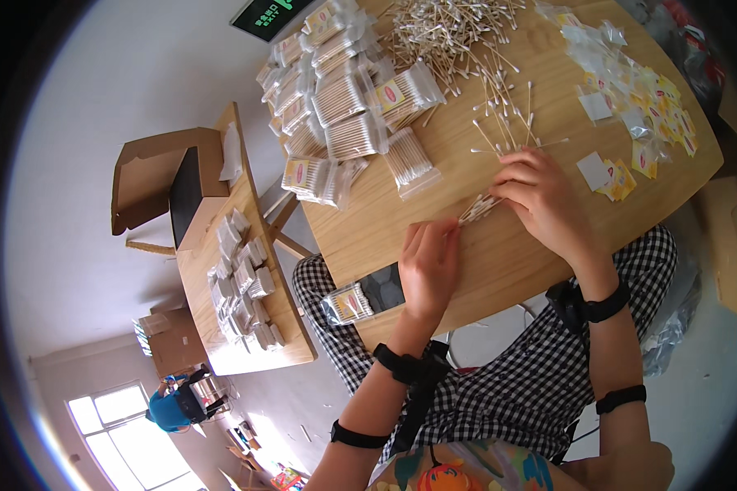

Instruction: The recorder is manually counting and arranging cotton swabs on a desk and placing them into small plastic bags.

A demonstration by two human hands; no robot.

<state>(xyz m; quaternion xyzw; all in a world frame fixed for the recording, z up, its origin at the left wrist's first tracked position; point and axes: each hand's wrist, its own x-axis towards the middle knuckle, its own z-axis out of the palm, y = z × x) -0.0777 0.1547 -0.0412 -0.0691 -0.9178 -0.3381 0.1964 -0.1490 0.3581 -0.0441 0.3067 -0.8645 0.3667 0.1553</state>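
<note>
A small bundle of cotton swabs (479, 209) lies level just above the table, between my two hands. My left hand (430, 266) is closed, its fingertips pinching the near left end of the bundle. At the other end my right hand (544, 196) curls its fingers onto the swabs. Several loose swabs (504, 123) are scattered just beyond my right fingers, trailing back to a large heap of swabs (450, 33). Left of my left hand, a filled swab packet (350, 303) rests by a dark flat object (383, 288) at the table edge.
Filled swab bags (336, 102) are stacked on the table's (467, 270) left side. Yellow cards (663, 114) and clear empty bags (590, 49) lie at the right. A second table with white packets (241, 278) and an open carton (160, 180) stands left. A person in blue (168, 409) is farther off.
</note>
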